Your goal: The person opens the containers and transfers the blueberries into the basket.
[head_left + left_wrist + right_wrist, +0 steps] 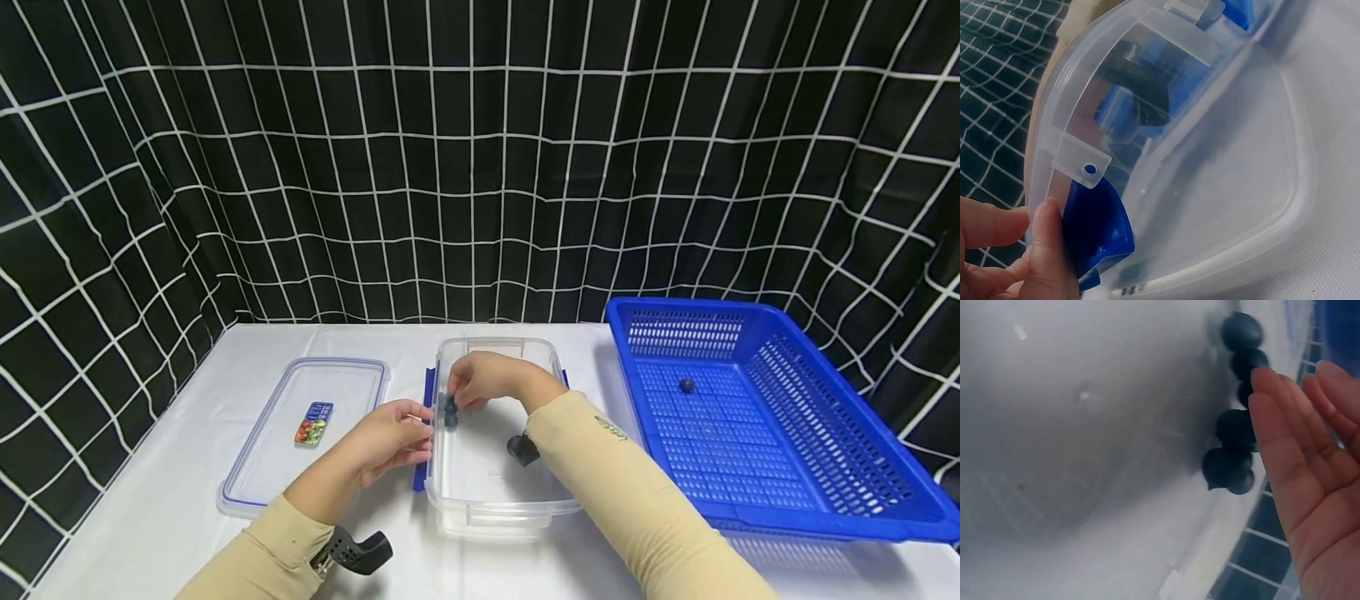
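Note:
Several blueberries (450, 412) lie in a row along the left wall inside a clear plastic container (487, 507). My right hand (487, 379) reaches into it from the right. In the right wrist view its fairly straight fingers (1279, 437) lie against the blueberries (1235, 430), with the thumb held apart and no berry seen in its grasp. At the container's left side is my left hand (396, 437), fingers loosely bent. The left wrist view has its fingertips (1047, 219) at the wall beside a blue clip (1097, 219) that hangs down.
A clear lid (258, 442) with a blue rim and a printed label (313, 423) lies on the white table (135, 500) at left. To the right stands a blue slotted basket (750, 521) holding a single blueberry (686, 385). Behind hangs a black curtain (487, 167) with white grid lines.

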Motion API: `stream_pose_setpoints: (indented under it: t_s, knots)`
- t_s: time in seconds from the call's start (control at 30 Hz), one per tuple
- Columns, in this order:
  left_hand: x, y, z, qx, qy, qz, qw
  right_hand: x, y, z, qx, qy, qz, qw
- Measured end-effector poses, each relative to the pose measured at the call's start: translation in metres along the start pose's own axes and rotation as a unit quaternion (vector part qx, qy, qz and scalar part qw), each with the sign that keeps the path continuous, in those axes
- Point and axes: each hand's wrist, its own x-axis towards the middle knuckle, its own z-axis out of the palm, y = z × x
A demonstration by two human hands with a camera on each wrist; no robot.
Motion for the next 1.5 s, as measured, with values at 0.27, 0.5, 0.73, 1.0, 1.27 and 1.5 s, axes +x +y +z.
stream_pose_setpoints:
  t_s: [0.27,0.5,0.73,1.0,1.27,1.5]
  knots:
    - [-0.001,0.001,0.0,0.001,0.0,-0.001,1.0,0.002,0.003,0.007,-0.043,-0.021,0.013,0.9988]
    - [-0.002,0.004,0.001,0.009,0.003,-0.001,0.9999,0.002,0.004,0.011,-0.065,-0.041,0.011,0.997]
    - [-0.002,0.004,0.001,0.008,0.005,-0.005,0.9999,0.004,0.004,0.013,-0.057,-0.052,0.01,0.997]
    - [-0.002,0.005,0.002,0.009,0.006,-0.004,0.9999,0.002,0.003,0.009,-0.06,-0.045,-0.008,0.9971]
    - [-0.002,0.004,0.001,0.017,0.007,-0.002,0.9998,0.001,0.001,0.005,0.002,-0.018,-0.022,0.9996]
    - [-0.002,0.003,0.001,0.018,0.01,-0.001,0.9998,0.001,-0.002,0.002,0.04,-0.012,-0.013,0.999]
